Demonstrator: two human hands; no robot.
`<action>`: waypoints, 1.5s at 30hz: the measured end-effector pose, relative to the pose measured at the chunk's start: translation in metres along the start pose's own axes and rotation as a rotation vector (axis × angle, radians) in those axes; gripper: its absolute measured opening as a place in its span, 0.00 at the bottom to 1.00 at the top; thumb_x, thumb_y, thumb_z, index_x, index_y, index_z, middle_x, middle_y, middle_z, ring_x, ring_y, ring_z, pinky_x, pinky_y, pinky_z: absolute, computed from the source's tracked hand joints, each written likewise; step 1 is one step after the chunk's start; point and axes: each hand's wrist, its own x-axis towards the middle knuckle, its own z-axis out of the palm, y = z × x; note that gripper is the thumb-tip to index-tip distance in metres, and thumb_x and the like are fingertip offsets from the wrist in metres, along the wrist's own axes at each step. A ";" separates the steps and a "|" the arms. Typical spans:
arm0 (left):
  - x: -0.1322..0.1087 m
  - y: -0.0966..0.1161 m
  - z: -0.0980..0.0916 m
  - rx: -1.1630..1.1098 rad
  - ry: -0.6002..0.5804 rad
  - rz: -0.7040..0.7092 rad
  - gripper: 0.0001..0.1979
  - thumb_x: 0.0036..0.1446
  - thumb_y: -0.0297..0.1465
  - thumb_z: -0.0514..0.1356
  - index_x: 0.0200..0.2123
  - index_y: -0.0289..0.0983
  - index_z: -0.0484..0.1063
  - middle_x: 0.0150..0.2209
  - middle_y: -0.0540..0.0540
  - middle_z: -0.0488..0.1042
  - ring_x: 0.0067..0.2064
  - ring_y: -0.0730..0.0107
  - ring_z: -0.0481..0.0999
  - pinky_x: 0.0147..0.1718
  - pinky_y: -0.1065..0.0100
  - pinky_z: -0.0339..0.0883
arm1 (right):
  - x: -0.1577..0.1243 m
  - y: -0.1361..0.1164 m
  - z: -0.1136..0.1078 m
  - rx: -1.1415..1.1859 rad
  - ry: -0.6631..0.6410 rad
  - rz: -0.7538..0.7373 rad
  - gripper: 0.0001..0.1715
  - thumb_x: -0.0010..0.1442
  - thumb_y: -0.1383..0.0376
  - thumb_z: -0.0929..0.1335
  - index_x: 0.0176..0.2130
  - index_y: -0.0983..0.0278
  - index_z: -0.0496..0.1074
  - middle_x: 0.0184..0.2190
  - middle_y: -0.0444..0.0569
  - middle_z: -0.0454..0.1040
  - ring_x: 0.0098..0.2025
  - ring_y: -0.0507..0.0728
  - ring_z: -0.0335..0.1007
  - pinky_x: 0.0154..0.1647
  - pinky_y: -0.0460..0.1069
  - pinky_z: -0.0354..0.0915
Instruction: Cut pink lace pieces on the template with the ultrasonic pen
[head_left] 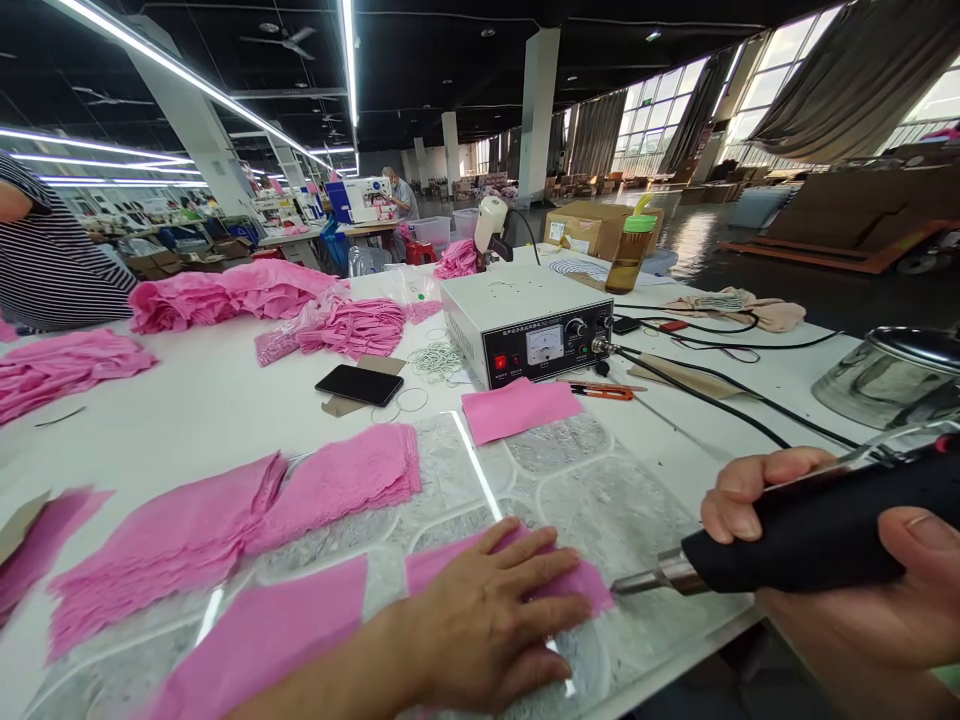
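My left hand (495,610) lies flat with fingers spread on a pink fabric piece (442,562), pressing it to the patterned glossy mat (637,500). My right hand (847,580) wraps round the black body of an ultrasonic cutter (810,535). Its thin metal tip points left and meets the right edge of that fabric, near my left fingertips. Left of my hand lies another pink piece (277,630), partly behind my forearm. Beyond it rest stacks of pink cut fabric (172,520). A single pink piece (517,408) lies before the control box (532,320).
Orange-handled snips (604,391), a black phone (360,384) and loose elastic loops (436,360) lie near the box. Cables (697,385) run across the right side, by a glass pot (892,375). A bottle (630,255) stands behind. A person in stripes (56,250) is at left.
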 end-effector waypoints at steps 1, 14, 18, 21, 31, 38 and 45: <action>0.000 0.000 0.000 0.000 -0.008 -0.003 0.23 0.68 0.44 0.50 0.62 0.41 0.62 0.66 0.43 0.59 0.68 0.49 0.54 0.64 0.44 0.49 | 0.000 0.000 -0.001 -0.001 -0.008 0.000 0.19 0.32 0.52 0.74 0.23 0.62 0.74 0.19 0.47 0.68 0.15 0.54 0.61 0.14 0.51 0.62; -0.001 0.000 0.001 -0.011 0.036 0.012 0.23 0.67 0.43 0.52 0.62 0.41 0.62 0.65 0.42 0.60 0.67 0.48 0.56 0.63 0.44 0.50 | -0.005 0.000 0.008 -0.090 -0.098 -0.076 0.17 0.38 0.51 0.72 0.24 0.61 0.76 0.15 0.47 0.67 0.15 0.56 0.63 0.13 0.51 0.62; -0.001 0.000 0.002 -0.004 0.051 0.019 0.23 0.67 0.42 0.53 0.61 0.41 0.63 0.65 0.42 0.61 0.67 0.49 0.57 0.63 0.44 0.51 | -0.007 -0.002 0.008 -0.082 -0.089 -0.062 0.16 0.38 0.52 0.72 0.24 0.62 0.76 0.17 0.48 0.68 0.15 0.56 0.62 0.14 0.51 0.62; -0.001 -0.001 0.003 -0.003 0.075 0.028 0.23 0.67 0.43 0.53 0.61 0.41 0.63 0.64 0.42 0.62 0.67 0.49 0.57 0.64 0.46 0.51 | -0.008 -0.004 0.010 -0.092 -0.124 -0.075 0.16 0.39 0.52 0.72 0.24 0.61 0.76 0.16 0.48 0.67 0.15 0.56 0.63 0.13 0.51 0.62; 0.001 0.000 0.001 0.001 0.053 0.024 0.23 0.67 0.43 0.52 0.61 0.40 0.63 0.65 0.41 0.62 0.66 0.48 0.58 0.63 0.44 0.52 | -0.007 -0.004 0.013 -0.104 -0.112 -0.046 0.18 0.38 0.50 0.73 0.22 0.61 0.73 0.15 0.50 0.68 0.13 0.58 0.63 0.12 0.51 0.60; -0.002 -0.001 -0.003 -0.028 0.063 0.014 0.24 0.67 0.45 0.52 0.61 0.40 0.63 0.65 0.40 0.60 0.67 0.49 0.56 0.64 0.45 0.50 | 0.000 -0.016 0.013 -0.082 -0.143 -0.069 0.18 0.36 0.51 0.74 0.22 0.62 0.76 0.16 0.51 0.70 0.12 0.57 0.63 0.10 0.51 0.60; 0.020 0.012 -0.029 -0.253 0.287 -0.064 0.29 0.65 0.44 0.56 0.63 0.35 0.59 0.62 0.37 0.64 0.65 0.54 0.61 0.62 0.53 0.57 | 0.001 -0.020 0.039 -0.038 -0.320 -0.019 0.18 0.41 0.51 0.76 0.26 0.61 0.77 0.20 0.49 0.72 0.15 0.57 0.66 0.11 0.51 0.64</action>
